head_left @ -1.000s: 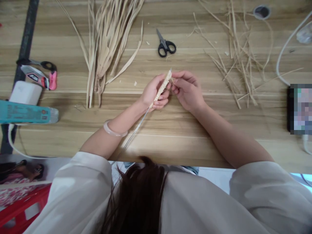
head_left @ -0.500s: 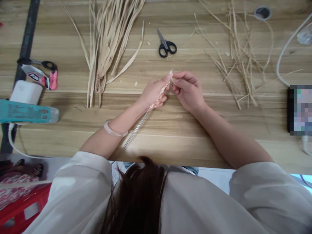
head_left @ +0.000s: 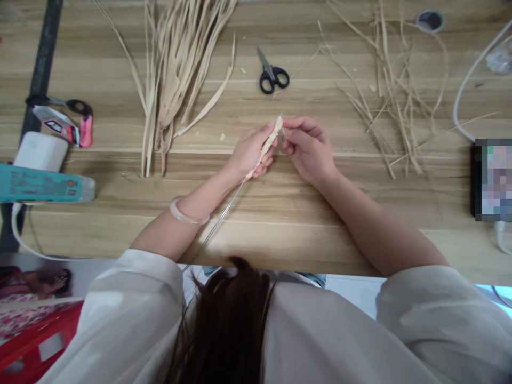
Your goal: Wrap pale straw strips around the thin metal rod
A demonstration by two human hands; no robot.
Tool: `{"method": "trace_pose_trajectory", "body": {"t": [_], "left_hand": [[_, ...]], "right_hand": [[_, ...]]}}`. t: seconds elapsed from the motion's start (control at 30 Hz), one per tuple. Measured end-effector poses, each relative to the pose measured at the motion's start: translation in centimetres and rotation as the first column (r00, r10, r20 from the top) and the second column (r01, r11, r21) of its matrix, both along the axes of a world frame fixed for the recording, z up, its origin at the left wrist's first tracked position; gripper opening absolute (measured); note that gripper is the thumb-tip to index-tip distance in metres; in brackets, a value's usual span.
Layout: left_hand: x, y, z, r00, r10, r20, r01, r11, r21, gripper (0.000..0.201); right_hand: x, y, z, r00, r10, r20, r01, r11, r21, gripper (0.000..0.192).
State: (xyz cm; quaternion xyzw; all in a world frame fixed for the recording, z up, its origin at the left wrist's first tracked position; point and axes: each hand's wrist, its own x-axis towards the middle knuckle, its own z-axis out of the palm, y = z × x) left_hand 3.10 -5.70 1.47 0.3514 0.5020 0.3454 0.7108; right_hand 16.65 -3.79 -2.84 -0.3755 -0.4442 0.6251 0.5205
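A thin metal wire (head_left: 221,217), looking doubled, slants up from the table's front edge. Pale plant fibre is wound in close, bumpy turns around its upper part, making a wrapped stem (head_left: 265,151). My left hand (head_left: 251,152) is closed around this stem, with the thumb near its tip. Just to the right, my right hand (head_left: 306,146) pinches a thin fibre strand beside the tip; most of the strand is hidden by the fingers. Black-handled scissors (head_left: 273,74) lie beyond both hands, blades pointing away.
A bundle of dried fibre strips (head_left: 172,90) lies back left, and loose thin strands (head_left: 394,101) at right. At left are a teal package (head_left: 40,183), a white charger (head_left: 42,151) and a pink-handled cutter (head_left: 85,130). A phone (head_left: 494,180) sits at the right edge.
My left thumb has shifted slightly back, and more of the wrapped stem shows near its tip. My right hand stays almost in the same place.
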Motion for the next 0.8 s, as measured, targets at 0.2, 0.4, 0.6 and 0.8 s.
{"method": "trace_pose_trajectory", "body": {"t": [0.2,0.4,0.6,0.8], "left_hand": [[0.1,-0.1,-0.2,0.999,-0.022,-0.024,0.023,0.998,0.056,0.039],[0.0,-0.2,-1.3,0.988,0.001,-0.157,0.035,0.973,0.228,0.04],[-0.5,-0.1,-2.1,0.965,0.047,-0.257,0.045,0.939,0.34,0.043],[-0.5,-0.2,-1.7,0.964,0.05,-0.26,0.049,0.932,0.36,0.04]], "right_hand": [[0.0,0.1,0.1,1.0,0.0,0.025,0.001,0.999,-0.037,0.002],[0.1,0.2,0.2,0.999,0.02,0.027,-0.018,0.998,-0.063,0.007],[-0.1,0.0,0.2,1.0,-0.005,0.019,0.006,0.997,-0.071,0.008],[0.0,0.1,0.1,0.999,0.009,0.044,-0.006,0.998,-0.057,0.008]]}}
